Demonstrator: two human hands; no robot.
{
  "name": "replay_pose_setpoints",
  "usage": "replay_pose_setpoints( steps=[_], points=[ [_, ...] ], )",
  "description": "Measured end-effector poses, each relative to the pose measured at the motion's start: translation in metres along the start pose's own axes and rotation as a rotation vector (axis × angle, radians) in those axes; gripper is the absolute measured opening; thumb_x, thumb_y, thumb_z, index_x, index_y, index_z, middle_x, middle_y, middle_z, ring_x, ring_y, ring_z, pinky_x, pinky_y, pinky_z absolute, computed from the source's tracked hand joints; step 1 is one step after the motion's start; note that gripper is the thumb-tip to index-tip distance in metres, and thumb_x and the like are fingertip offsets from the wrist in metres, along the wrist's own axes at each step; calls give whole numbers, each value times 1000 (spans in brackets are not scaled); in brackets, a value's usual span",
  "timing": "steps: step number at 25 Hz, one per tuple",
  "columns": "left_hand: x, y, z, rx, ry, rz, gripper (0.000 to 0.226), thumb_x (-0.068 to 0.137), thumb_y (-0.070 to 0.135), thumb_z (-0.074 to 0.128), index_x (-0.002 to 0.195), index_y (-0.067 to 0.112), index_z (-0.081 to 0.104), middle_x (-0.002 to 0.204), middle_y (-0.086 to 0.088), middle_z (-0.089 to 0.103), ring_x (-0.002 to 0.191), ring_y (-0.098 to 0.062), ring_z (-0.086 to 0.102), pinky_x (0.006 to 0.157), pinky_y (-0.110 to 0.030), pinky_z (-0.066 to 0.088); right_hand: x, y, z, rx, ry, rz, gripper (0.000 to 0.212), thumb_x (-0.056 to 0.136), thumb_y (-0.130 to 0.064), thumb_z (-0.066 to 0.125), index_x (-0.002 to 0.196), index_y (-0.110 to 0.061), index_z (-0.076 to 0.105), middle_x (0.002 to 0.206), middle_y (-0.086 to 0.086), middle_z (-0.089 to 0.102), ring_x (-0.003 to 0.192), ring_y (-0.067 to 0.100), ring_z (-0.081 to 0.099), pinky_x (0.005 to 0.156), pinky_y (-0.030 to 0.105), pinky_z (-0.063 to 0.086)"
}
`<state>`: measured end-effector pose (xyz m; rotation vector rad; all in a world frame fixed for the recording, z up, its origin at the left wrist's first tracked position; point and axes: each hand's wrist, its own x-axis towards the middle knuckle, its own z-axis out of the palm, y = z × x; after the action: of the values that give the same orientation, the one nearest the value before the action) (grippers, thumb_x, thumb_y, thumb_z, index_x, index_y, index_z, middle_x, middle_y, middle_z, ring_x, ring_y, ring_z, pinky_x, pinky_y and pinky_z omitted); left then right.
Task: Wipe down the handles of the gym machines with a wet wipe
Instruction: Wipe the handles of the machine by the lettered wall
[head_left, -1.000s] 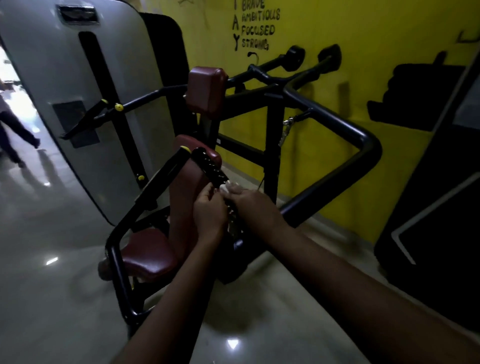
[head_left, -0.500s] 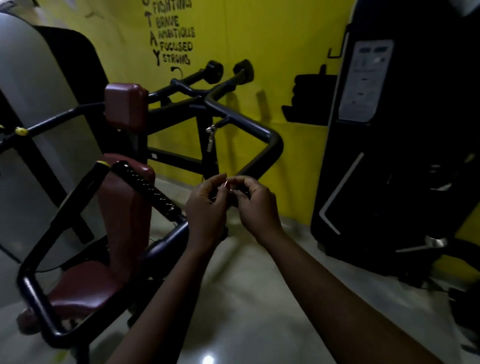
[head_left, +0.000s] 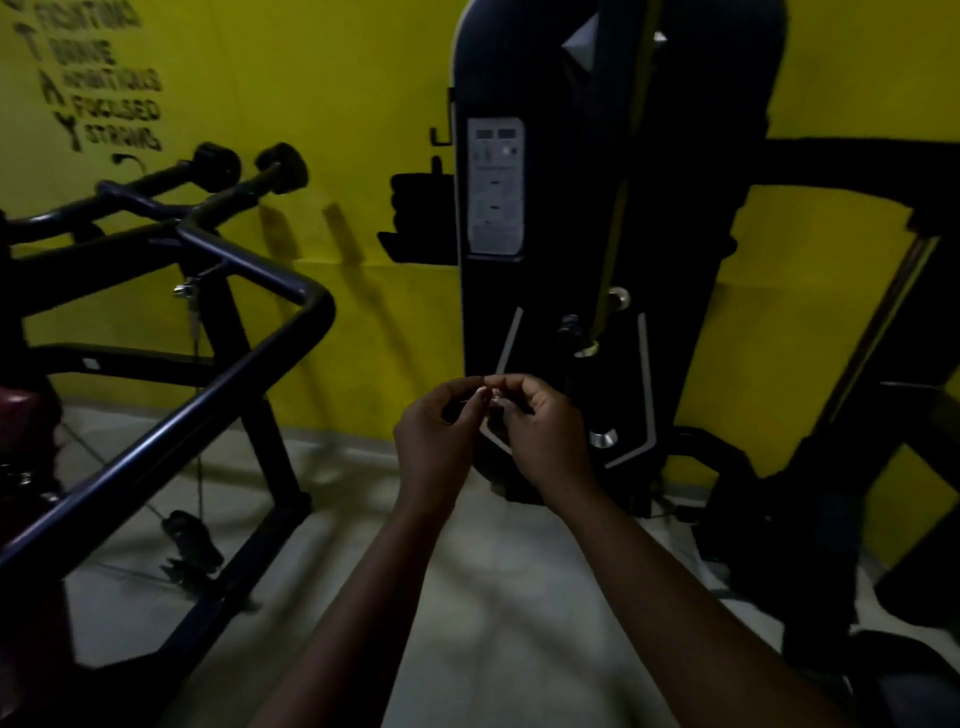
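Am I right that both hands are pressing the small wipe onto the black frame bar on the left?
Not quite: the head view shows the left hand and right hand holding the wipe in mid-air, clear of the black frame bar.

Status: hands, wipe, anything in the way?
Left hand and right hand both pinch the wipe, mid-air. Wipe a small pale scrap, on no handle. Black tower straight ahead, frame bar to the left; nothing blocking.
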<state>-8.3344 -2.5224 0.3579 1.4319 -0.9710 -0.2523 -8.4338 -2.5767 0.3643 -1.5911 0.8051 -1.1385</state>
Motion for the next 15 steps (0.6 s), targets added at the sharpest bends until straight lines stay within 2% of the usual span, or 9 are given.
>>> replay_pose_setpoints(
  steps=[3, 7, 9, 12, 15],
  points=[
    [-10, 10, 45, -10, -51, -7, 17, 88, 28, 69, 103, 24, 75, 88, 9, 74, 84, -3, 70, 77, -33, 58, 4, 14, -45, -28, 65, 11, 16, 95, -15, 57, 101, -24, 69, 94, -4, 72, 90, 6, 68, 83, 35, 58],
    [-9, 21, 84, -64, -122, -25, 17, 89, 20, 68, 104, 16, 74, 84, 7, 74, 75, 0, 69, 61, -15, 53, 21, 34, -79, -70, 135, 7, 17, 95, -17, 58, 102, -28, 69, 98, -7, 71, 95, 6, 67, 83, 39, 58],
    [3, 19, 101, -49, -122, -23, 16, 89, 20, 68, 102, 16, 74, 85, 5, 74, 76, 1, 68, 60, -14, 51, 33, 41, -90, -66, 150, -22, 18, 95, -17, 58, 101, -31, 68, 98, -8, 70, 94, 6, 67, 82, 38, 58],
    [32, 8, 129, -22, -104, -35, 16, 89, 22, 67, 102, 18, 75, 89, 2, 74, 83, -8, 70, 71, -31, 58, 60, 56, -107, -107, 182, -37, 19, 94, -16, 58, 103, -30, 67, 100, -8, 70, 94, 4, 65, 83, 34, 57],
    [65, -7, 151, -71, -5, -106, 18, 88, 25, 66, 104, 19, 73, 93, 2, 73, 91, -13, 69, 82, -45, 57, 92, 77, -119, -276, 264, -97, 19, 92, -18, 60, 109, -25, 68, 104, -1, 66, 90, -1, 61, 82, 14, 51]
  ],
)
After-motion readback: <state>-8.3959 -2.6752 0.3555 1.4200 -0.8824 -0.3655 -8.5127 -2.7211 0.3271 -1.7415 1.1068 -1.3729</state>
